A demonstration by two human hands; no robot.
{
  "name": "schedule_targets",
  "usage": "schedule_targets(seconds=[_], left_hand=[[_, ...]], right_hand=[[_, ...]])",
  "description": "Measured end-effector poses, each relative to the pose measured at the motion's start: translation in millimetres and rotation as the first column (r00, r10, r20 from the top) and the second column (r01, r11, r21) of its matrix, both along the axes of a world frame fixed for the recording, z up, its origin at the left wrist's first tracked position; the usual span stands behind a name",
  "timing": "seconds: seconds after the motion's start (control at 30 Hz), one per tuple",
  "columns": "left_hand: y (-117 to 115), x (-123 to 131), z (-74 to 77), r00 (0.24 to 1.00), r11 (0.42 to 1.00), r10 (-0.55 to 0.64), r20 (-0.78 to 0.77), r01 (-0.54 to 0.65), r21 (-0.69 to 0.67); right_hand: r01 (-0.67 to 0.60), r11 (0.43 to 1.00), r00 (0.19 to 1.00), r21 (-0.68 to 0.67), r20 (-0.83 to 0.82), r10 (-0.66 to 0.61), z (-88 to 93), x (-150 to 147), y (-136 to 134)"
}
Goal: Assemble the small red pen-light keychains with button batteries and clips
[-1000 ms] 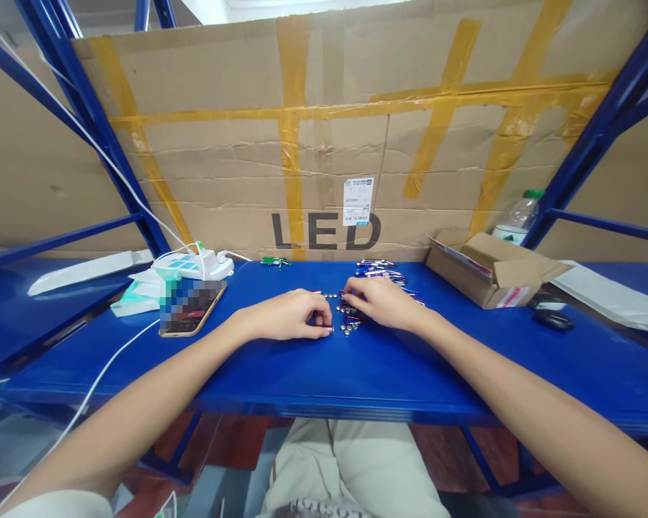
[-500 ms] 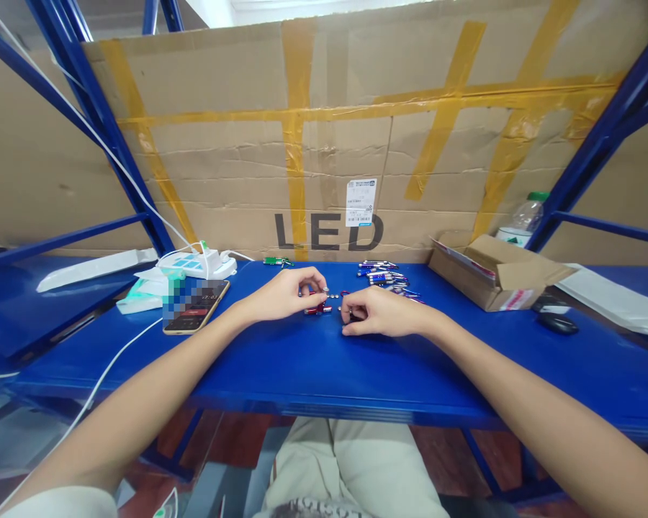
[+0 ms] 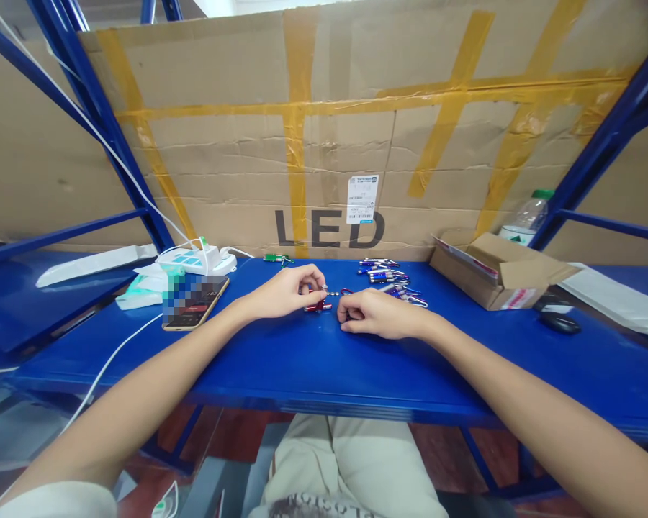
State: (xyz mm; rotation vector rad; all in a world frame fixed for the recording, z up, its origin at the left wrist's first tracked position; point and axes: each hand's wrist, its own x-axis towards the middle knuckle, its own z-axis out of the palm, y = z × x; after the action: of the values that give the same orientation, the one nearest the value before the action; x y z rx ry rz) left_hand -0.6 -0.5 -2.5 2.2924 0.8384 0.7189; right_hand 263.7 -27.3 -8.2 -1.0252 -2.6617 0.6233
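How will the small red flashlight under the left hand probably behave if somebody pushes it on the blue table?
The red flashlight looks like a short cylinder lying on its side, so it would likely roll on the smooth blue table. It seems small and light beside the left hand, so a gentle push may send it far.

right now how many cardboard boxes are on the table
1: a small open box at the table's right rear, beside a bottle. The big LED cardboard sheet behind is flattened, not counted.
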Motion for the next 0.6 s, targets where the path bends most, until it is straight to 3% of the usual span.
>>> schedule_targets(seconds=[0.4, 0.6], left_hand=[[5.6, -2.0, -2.6, 0.999, 1.0, 0.012, 0.045, -0.013, 0.007], [5.9, -1.9, -2.9, 0.999, 1.0, 0.003, 0.039, -0.003, -0.003]], right_hand=[[-0.046, 0.993, 0.999, 0.109, 0.016, 0.045, -4.5, -3.4, -3.5], [-0.037, 0.996, 0.999, 0.085, 0.033, 0.034, -3.8, -5.3, -5.0]])
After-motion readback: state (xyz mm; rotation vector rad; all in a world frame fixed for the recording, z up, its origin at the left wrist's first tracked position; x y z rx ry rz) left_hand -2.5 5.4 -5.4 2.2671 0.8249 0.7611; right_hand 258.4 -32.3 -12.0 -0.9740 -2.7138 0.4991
